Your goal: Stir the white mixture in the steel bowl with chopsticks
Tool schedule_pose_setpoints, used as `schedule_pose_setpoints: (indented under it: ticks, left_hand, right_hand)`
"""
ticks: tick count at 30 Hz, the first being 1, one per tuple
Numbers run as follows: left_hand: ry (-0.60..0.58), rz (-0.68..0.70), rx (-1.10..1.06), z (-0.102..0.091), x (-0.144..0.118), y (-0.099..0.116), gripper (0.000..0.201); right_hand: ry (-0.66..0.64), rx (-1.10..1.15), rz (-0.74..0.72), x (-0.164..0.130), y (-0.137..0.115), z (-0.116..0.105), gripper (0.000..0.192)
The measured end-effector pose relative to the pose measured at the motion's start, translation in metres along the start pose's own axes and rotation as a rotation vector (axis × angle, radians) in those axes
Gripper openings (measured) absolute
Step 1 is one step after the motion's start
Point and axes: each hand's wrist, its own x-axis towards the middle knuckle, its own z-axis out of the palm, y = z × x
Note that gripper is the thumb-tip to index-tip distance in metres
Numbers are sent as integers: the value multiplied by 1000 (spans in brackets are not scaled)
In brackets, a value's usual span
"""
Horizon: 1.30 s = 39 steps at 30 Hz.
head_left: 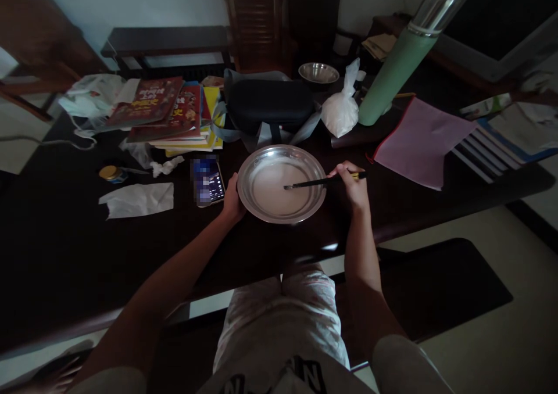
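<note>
A shallow metal bowl (246, 193) stands on the dark table in front of me, with a whitish, milky-looking mixture (274, 193) inside. My left hand (234, 201) grips the bowl's left rim, its fingers partly hidden behind the wall. In my right hand (354, 185) are black chopsticks (314, 182) with a gold-coloured end, pressed close together so I cannot count them. They reach over the right rim, and their pale-coated tips dip into the mixture. Left of the bowl lies a lit phone (210, 180).
Behind the bowl sit a black case (270, 103), a knotted bag of white powder (340, 114), a tall green thermos (399, 74) and another metal bowl (319, 73). Books (161, 112), crumpled tissue (168, 166) and a small jar (113, 174) lie left; a pink pouch (425, 141) lies right.
</note>
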Motion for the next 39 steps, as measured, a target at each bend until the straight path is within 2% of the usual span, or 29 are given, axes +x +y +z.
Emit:
schedule_pose_setpoints:
  ticks: [5, 7, 9, 11, 16, 21, 26, 32, 36, 37, 39]
  left_hand:
    - [8, -18, -2, 1, -1, 0, 35]
    - [15, -11, 3, 1, -1, 0, 35]
    - [20, 4, 8, 1, -1, 0, 35]
    - [15, 5, 10, 1, -1, 0, 35]
    - [26, 0, -11, 1, -1, -1, 33]
    - [14, -13, 0, 1, -1, -1, 33]
    - [11, 13, -5, 0, -1, -1, 34]
    - [-23, 0, 2, 0, -2, -1, 36]
    - [-15, 5, 2, 2, -2, 0, 33]
    - [-13, 5, 3, 2, -2, 0, 33]
    - [-7, 0, 6, 1, -2, 0, 34]
  right_hand:
    - [-148, -18, -5, 0, 0, 3, 52]
    - [-133, -28, -38, 1, -1, 3, 52]
    - [-42, -28, -53, 1, -1, 1, 50]
    - [-5, -10, -38, 0, -1, 0, 51]
    - [-144, -24, -16, 0, 0, 2, 52]
    - [3, -16, -10, 0, -2, 0, 53]
    - [-160, -22, -6, 1, -3, 2, 52]
    - [-5, -17, -8, 1, 2, -1, 52]
    - [-162, -4, -3, 1, 2, 0, 49]
    - [-176, -8, -6, 1, 2, 0, 48]
    - [-118, -20, -10, 1, 1, 0, 49]
